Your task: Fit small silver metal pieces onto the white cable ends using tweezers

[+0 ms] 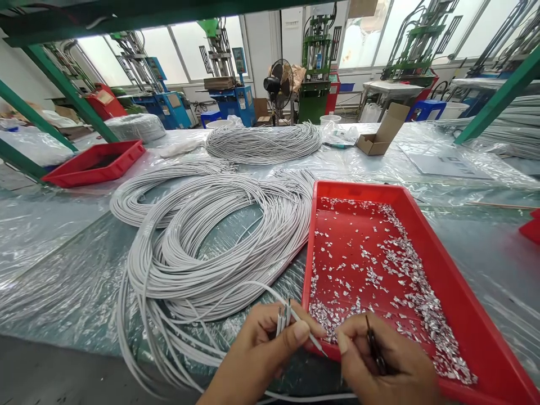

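White cable ends (283, 316) pinched in left hand (261, 349), right hand (388, 360) beside, perhaps tweezers (374, 346)

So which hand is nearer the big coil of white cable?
Left. The left hand holds cable ends right beside the coil; the right hand is farther off, over the red tray's near edge.

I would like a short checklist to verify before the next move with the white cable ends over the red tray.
1. Left hand pinches the cable ends: ok.
2. Right hand holds a thin dark tool: ok.
3. One cable tip reaches over the near rim of the red tray: ok.
4. Silver scraps lie inside the tray: ok.
5. Cable coil free of tangles: cannot tell.
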`<state>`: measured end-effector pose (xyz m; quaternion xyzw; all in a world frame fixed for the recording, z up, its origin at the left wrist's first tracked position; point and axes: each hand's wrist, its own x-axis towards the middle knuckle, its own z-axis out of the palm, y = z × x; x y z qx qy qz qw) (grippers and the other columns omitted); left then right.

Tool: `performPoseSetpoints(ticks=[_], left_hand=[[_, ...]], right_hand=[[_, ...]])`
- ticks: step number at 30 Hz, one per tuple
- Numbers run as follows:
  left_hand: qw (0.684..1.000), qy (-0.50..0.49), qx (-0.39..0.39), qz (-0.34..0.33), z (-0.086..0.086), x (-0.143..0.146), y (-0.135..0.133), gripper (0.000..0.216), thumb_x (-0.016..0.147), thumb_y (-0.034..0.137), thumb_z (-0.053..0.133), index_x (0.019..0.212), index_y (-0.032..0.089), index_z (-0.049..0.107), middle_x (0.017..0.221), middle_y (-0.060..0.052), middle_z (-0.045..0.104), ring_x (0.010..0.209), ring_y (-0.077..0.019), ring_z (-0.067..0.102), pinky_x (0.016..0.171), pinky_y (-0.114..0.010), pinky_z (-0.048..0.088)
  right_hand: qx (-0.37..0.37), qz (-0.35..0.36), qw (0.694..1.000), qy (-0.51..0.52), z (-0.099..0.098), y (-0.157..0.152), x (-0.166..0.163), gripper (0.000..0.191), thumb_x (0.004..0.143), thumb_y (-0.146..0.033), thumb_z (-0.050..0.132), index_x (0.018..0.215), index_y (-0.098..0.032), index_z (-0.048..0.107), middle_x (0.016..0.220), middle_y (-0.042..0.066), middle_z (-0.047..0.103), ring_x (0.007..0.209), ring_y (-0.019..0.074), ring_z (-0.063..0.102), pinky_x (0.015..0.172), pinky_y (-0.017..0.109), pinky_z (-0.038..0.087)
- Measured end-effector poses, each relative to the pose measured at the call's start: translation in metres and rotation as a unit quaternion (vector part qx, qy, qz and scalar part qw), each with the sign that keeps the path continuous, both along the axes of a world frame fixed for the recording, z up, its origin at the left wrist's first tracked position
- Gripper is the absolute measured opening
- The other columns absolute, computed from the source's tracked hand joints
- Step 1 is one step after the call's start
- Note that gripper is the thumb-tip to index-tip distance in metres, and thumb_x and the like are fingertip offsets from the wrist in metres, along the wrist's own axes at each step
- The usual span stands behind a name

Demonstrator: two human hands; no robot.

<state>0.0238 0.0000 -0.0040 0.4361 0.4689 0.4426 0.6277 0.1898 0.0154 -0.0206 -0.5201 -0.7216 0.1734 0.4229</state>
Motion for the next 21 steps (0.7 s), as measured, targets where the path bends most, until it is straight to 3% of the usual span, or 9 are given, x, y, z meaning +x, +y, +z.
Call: performPoseSetpoints(ticks=[2,5,8,12,13,16,18,20,21], left_hand=[[1.000,-0.008,-0.018,0.003,-0.002,0.000,0.001,0.032,0.083,0.046,0.064,0.086,0.017,0.080,0.058,0.003,0.048,0.041,-0.0041,0.024,0.040,-0.022,0.014],[0.999,-0.008,-0.035,0.009,-0.004,0.000,0.002,0.036,0.082,0.048,0.065,0.086,0.016,0.079,0.059,0.001,0.054,0.040,-0.0038,0.025,0.039,-0.022,0.013],[0.999,-0.010,-0.048,0.024,-0.002,0.001,0.004,0.037,0.079,0.051,0.066,0.083,0.016,0.079,0.058,0.001,0.056,0.040,-0.0037,0.024,0.039,-0.022,0.012],[0.996,-0.022,-0.068,0.047,0.003,0.005,0.007,0.039,0.073,0.053,0.071,0.073,0.014,0.079,0.040,0.009,0.032,0.039,-0.0040,0.017,0.041,-0.022,0.009],[0.995,-0.027,-0.074,0.055,0.004,0.005,0.008,0.039,0.071,0.053,0.073,0.071,0.014,0.079,0.040,0.009,0.032,0.039,-0.0039,0.017,0.041,-0.022,0.009],[0.993,-0.042,-0.085,0.074,0.005,0.007,0.010,0.036,0.067,0.051,0.078,0.068,0.014,0.078,0.048,0.003,0.051,0.039,-0.0029,0.023,0.040,-0.021,0.010],[0.992,-0.048,-0.087,0.078,0.004,0.009,0.010,0.034,0.067,0.049,0.079,0.067,0.014,0.078,0.054,0.000,0.058,0.039,-0.0021,0.024,0.039,-0.020,0.012],[0.991,-0.057,-0.086,0.080,0.004,0.010,0.010,0.033,0.068,0.048,0.078,0.067,0.015,0.078,0.049,0.003,0.054,0.039,-0.0018,0.022,0.039,-0.018,0.016],[0.991,-0.063,-0.084,0.081,0.003,0.011,0.010,0.032,0.069,0.047,0.078,0.068,0.015,0.079,0.045,0.005,0.049,0.038,-0.0019,0.021,0.039,-0.018,0.019]], right_hand=[[0.041,-0.017,0.998,-0.043,-0.003,0.011,0.010,0.023,0.085,-0.028,0.049,0.069,-0.019,0.063,0.046,-0.005,0.060,0.034,0.0101,0.056,0.036,0.018,0.040],[0.109,-0.048,0.970,-0.214,-0.009,0.029,0.029,0.029,0.088,-0.023,0.044,0.103,-0.015,0.067,0.060,-0.001,0.073,0.040,0.0184,0.066,0.035,0.024,0.046],[0.139,-0.070,0.943,-0.294,-0.013,0.039,0.044,0.029,0.086,-0.018,0.044,0.105,-0.016,0.066,0.055,-0.002,0.071,0.035,0.0193,0.063,0.030,0.024,0.043],[0.116,-0.079,0.954,-0.265,-0.012,0.035,0.044,0.023,0.092,-0.038,0.047,0.099,-0.024,0.064,0.057,-0.005,0.071,0.040,0.0185,0.065,0.032,0.023,0.044],[0.097,-0.087,0.957,-0.260,-0.012,0.032,0.042,0.026,0.093,-0.044,0.045,0.090,-0.025,0.063,0.053,-0.006,0.069,0.039,0.0189,0.064,0.033,0.024,0.043],[0.052,-0.102,0.961,-0.250,-0.012,0.027,0.036,0.041,0.094,-0.051,0.038,0.064,-0.026,0.054,0.042,-0.007,0.057,0.036,0.0181,0.059,0.034,0.025,0.039],[0.068,-0.097,0.966,-0.232,-0.011,0.026,0.035,0.037,0.093,-0.050,0.040,0.073,-0.026,0.059,0.048,-0.007,0.063,0.038,0.0158,0.061,0.036,0.024,0.041],[0.092,-0.086,0.970,-0.206,-0.010,0.026,0.035,0.031,0.093,-0.049,0.044,0.086,-0.026,0.063,0.056,-0.008,0.068,0.041,0.0133,0.064,0.038,0.021,0.042],[0.098,-0.079,0.973,-0.195,-0.009,0.025,0.035,0.033,0.094,-0.049,0.043,0.082,-0.025,0.063,0.055,-0.007,0.068,0.041,0.0123,0.063,0.038,0.021,0.042]])
